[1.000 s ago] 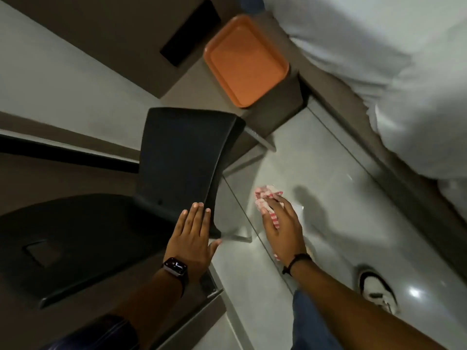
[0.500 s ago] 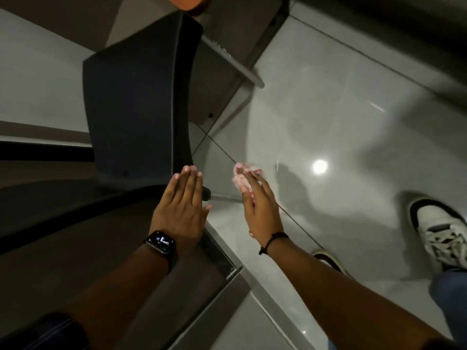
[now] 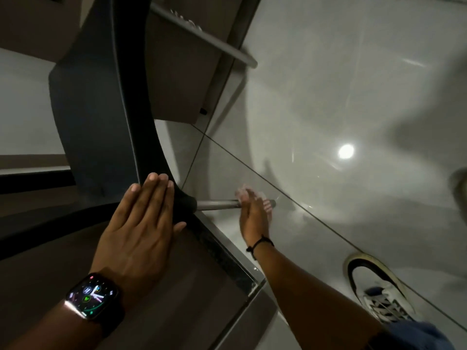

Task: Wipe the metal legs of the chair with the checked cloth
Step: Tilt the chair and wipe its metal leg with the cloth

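Left hand (image 3: 141, 223) laid flat and open, fingers together, on the dark chair (image 3: 96, 117) where backrest curves into seat; smartwatch (image 3: 92, 296) lit on that wrist. Chair tipped, seen from above, its black shell running up the left half of the view. One metal leg (image 3: 217, 204) sticking out sideways from the dark socket just right of the left fingertips, grey and tubular, above the glossy grey floor (image 3: 328, 84). Right hand (image 3: 254, 213) reaching down onto the far part of that leg, curled over it with the checked cloth (image 3: 243, 194) bunched between palm and tube; cloth blurred, pale pink and white, only a little showing past the fingers. Black cord bracelet (image 3: 259, 245) on the right wrist. A second metal leg (image 3: 202, 37) slanting across the top of the view, well apart from both hands. White and black sneaker (image 3: 374, 289) on the floor at lower right. Bright round light reflection (image 3: 346, 151) on the tiles.
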